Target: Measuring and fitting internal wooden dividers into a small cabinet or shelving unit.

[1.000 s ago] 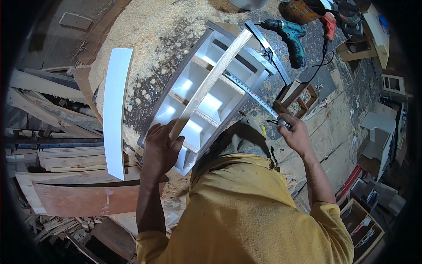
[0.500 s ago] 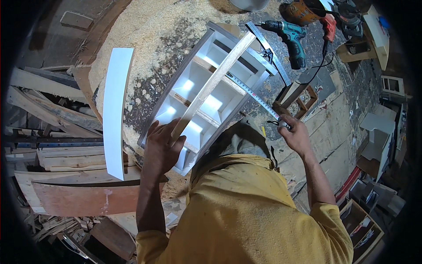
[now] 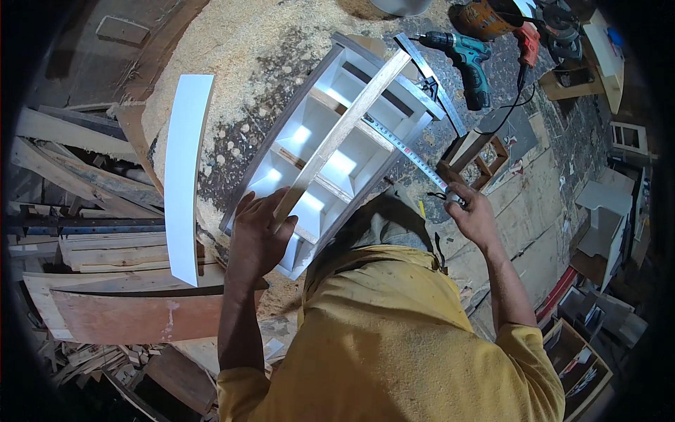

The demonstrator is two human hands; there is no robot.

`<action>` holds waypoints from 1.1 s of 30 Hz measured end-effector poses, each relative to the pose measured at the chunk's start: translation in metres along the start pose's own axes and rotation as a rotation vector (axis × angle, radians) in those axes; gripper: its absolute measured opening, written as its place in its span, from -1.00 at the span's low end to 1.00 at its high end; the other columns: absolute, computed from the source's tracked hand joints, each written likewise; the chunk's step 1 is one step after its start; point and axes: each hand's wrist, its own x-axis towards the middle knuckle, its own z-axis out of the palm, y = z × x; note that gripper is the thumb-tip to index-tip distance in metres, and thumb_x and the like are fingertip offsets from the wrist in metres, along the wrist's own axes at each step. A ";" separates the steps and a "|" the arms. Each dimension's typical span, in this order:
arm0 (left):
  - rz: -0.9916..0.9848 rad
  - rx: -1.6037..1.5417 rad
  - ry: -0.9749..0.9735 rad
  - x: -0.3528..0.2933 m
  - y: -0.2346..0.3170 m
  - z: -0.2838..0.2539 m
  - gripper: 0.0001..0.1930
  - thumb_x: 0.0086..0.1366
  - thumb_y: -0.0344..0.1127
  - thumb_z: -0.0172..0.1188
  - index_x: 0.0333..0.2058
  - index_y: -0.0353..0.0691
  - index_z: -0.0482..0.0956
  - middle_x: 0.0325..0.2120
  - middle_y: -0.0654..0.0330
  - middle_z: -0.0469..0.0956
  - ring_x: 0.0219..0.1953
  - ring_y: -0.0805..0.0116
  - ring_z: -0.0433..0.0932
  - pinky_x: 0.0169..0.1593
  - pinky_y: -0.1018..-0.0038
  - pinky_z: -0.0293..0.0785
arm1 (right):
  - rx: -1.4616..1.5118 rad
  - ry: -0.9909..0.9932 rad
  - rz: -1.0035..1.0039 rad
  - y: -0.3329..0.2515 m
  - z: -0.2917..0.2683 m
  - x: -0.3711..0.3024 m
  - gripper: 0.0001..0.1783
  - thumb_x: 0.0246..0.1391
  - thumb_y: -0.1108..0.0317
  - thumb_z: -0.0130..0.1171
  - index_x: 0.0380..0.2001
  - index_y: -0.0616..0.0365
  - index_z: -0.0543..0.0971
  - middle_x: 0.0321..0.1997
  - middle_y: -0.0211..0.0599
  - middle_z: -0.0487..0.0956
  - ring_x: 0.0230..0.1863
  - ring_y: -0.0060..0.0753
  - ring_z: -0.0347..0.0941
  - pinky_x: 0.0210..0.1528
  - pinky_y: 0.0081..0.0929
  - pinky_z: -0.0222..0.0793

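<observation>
Closest in, your dusty yellow cloth shirt (image 3: 394, 337) fills the lower middle. Your left hand (image 3: 259, 235) pinches the near end of a long, narrow, pale wooden strip (image 3: 344, 130) between thumb and fingers; the strip slants from your grip up and to the right. Your right hand (image 3: 471, 214) is curled around the case of a tape measure, whose thin, pale, marked blade (image 3: 408, 151) runs from it up and left to the strip. Beneath both lies a grey-sided, white-lined cabinet (image 3: 341, 163) with open compartments, just beyond your left hand. Left of it lies a curved white panel (image 3: 188, 176); past its far right corner, a teal-and-black cordless drill (image 3: 470, 67); farther off, a rusty orange bucket (image 3: 485, 20)
</observation>
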 end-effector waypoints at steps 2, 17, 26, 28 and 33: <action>-0.014 0.008 0.009 0.000 0.000 0.000 -0.54 0.12 -0.38 0.29 0.04 -0.19 0.51 -0.26 0.03 0.64 -0.13 0.05 0.61 0.26 0.08 0.23 | 0.006 -0.004 0.000 -0.002 -0.003 0.000 -0.52 -0.07 0.17 0.14 -0.05 0.11 0.61 -0.14 0.00 0.63 -0.14 0.04 0.58 -0.07 -0.19 0.46; -0.065 0.214 0.165 -0.008 0.031 -0.015 -0.41 0.05 -0.16 0.38 0.06 -0.20 0.47 -0.08 0.16 0.51 0.03 0.23 0.45 0.35 -0.14 -0.12 | 0.135 0.006 -0.307 -0.006 -0.226 0.101 -0.29 -0.05 -0.12 0.21 0.05 0.21 0.54 -0.03 -0.28 0.56 -0.01 -0.45 0.42 0.09 -0.44 0.29; -0.450 0.249 0.331 0.002 0.074 0.026 -0.37 0.01 -0.15 0.42 0.09 -0.12 0.47 0.09 0.16 0.40 0.25 0.13 0.26 0.37 -0.27 -0.30 | -0.889 -0.549 -1.236 -0.295 -0.220 0.316 -0.46 -0.05 0.10 0.13 -0.10 0.30 0.57 -0.15 -0.06 0.58 -0.20 -0.06 0.51 -0.13 -0.18 0.41; -0.571 0.273 0.385 0.006 0.080 0.034 -0.33 -0.02 -0.19 0.43 0.12 -0.09 0.43 0.10 0.17 0.38 0.26 0.11 0.25 0.37 -0.28 -0.31 | -1.002 -0.523 -1.531 -0.329 -0.187 0.359 -0.48 -0.06 0.13 0.11 -0.07 0.22 0.60 -0.09 0.00 0.57 -0.16 0.00 0.52 -0.10 -0.16 0.44; -0.731 0.227 0.419 0.017 0.089 0.043 -0.32 -0.03 -0.19 0.38 0.13 -0.04 0.40 0.21 0.15 0.32 0.30 0.08 0.22 0.40 -0.22 -0.44 | -1.142 -0.573 -1.726 -0.398 -0.122 0.369 -0.53 -0.13 0.25 0.14 -0.09 0.17 0.63 -0.16 -0.07 0.57 -0.16 -0.14 0.53 -0.13 -0.25 0.48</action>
